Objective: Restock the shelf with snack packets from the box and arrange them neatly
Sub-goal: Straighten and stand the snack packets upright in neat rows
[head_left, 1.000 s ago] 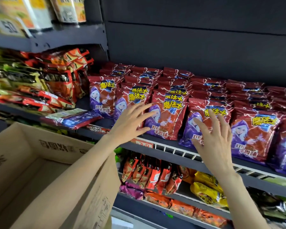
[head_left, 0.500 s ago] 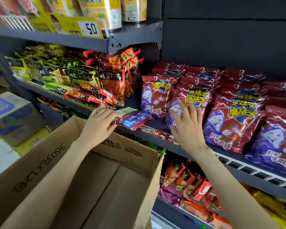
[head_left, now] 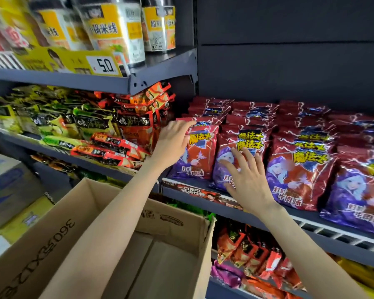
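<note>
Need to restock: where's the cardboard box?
In the head view, the cardboard box sits lower left, open, under the left forearm, below the shelf of red snack packets.

L hand [head_left: 173, 145] on leftmost red packet [head_left: 200, 152], R hand [head_left: 247, 180] flat on next packet [head_left: 240, 156]
</note>
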